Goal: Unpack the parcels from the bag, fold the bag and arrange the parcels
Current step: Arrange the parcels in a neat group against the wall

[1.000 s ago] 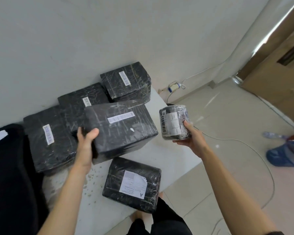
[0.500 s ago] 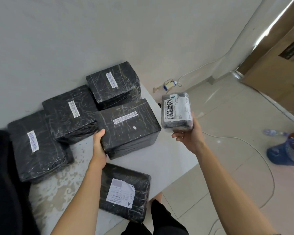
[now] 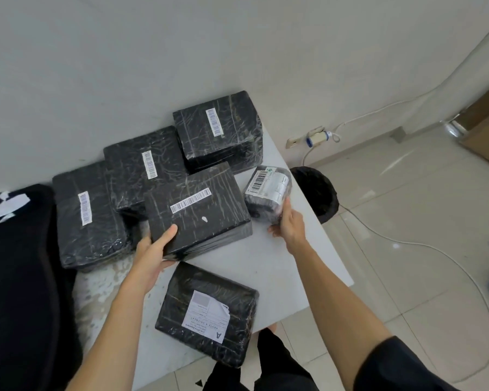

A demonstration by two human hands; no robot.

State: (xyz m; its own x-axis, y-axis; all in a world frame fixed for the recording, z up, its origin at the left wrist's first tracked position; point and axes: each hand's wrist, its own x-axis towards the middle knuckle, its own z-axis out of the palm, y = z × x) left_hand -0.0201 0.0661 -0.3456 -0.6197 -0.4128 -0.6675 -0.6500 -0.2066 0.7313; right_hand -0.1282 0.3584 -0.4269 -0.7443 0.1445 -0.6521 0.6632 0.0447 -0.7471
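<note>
You are in the arranging step. The small parcel (image 3: 267, 193), grey-wrapped with its barcode label up, is in your right hand (image 3: 288, 225), whose fingers curl round its near end. It sits low over the right side of the table (image 3: 302, 258), just beside the big parcel (image 3: 198, 213) (whether it already touches the tabletop I cannot tell). Your left hand (image 3: 156, 246) grips the big parcel's near left corner, thumb on top and fingers under the edge. Behind it the back row (image 3: 146, 167) of three black parcels lies along the wall, and the front parcel (image 3: 206, 311) lies apart, near the table's front edge. The bag (image 3: 17, 277), as I take the black mass on the left to be, lies beside the row; whether it is folded I cannot tell. Next, I judge, you need to settle both parcels flat: square the big parcel against the row and set the small one in the space to its right. Mind the table edge there, since the bin (image 3: 316, 193) stands just beyond it.
</note>
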